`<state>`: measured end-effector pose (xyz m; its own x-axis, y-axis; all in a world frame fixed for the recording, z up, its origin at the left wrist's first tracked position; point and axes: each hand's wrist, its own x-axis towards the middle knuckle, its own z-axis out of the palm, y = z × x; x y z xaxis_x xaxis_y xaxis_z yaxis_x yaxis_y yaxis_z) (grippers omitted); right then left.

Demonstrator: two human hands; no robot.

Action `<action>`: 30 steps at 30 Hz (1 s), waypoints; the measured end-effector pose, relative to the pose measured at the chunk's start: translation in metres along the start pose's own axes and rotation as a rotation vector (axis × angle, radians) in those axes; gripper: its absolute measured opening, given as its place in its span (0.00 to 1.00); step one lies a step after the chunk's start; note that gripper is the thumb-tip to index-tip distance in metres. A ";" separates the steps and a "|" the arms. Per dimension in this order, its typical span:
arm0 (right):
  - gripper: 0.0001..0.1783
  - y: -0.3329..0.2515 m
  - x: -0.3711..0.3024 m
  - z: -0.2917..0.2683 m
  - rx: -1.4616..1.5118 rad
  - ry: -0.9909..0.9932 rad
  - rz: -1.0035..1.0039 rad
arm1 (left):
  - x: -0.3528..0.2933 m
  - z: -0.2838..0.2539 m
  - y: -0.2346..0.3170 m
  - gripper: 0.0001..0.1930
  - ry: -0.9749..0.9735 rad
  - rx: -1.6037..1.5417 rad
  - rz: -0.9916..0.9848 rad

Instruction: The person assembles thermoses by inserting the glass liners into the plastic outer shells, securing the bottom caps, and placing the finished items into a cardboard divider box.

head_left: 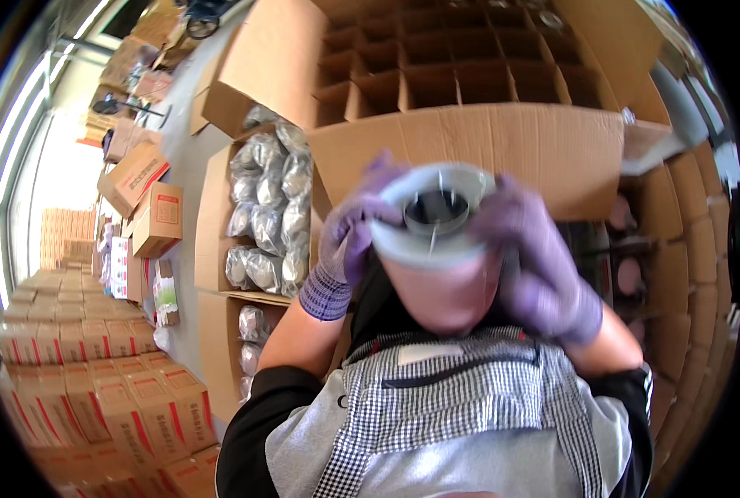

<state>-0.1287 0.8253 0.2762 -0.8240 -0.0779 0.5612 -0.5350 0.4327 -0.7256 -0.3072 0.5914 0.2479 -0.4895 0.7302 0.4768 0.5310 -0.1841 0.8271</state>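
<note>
While gloved left hand and right hand fingers clasp it, pink cup, white lid.

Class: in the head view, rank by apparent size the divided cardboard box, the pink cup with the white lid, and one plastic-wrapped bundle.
1. Divided cardboard box
2. Pink cup with white lid, though nearness to the camera enlarges it
3. Plastic-wrapped bundle

Cup btwn hands, divider box behind
</note>
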 end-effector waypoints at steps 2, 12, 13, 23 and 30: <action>0.18 0.046 0.007 0.004 0.050 0.222 0.026 | 0.024 0.020 0.043 0.33 -0.087 0.321 0.064; 0.27 0.004 0.000 -0.001 -0.061 0.046 -0.093 | 0.000 0.007 -0.009 0.32 0.022 -0.107 0.057; 0.28 0.025 -0.003 0.001 0.012 0.070 -0.005 | 0.001 0.020 0.016 0.31 0.160 0.056 -0.063; 0.31 0.005 -0.015 0.013 -0.245 0.040 0.038 | -0.007 0.006 -0.028 0.33 -0.111 -0.181 -0.050; 0.15 0.089 0.004 0.018 0.548 0.295 0.268 | 0.037 0.071 0.083 0.43 -0.277 0.919 0.142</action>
<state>-0.1832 0.8467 0.2071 -0.8975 0.2511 0.3626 -0.4008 -0.1215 -0.9081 -0.2319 0.6499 0.3131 -0.2616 0.8914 0.3701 0.9634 0.2181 0.1556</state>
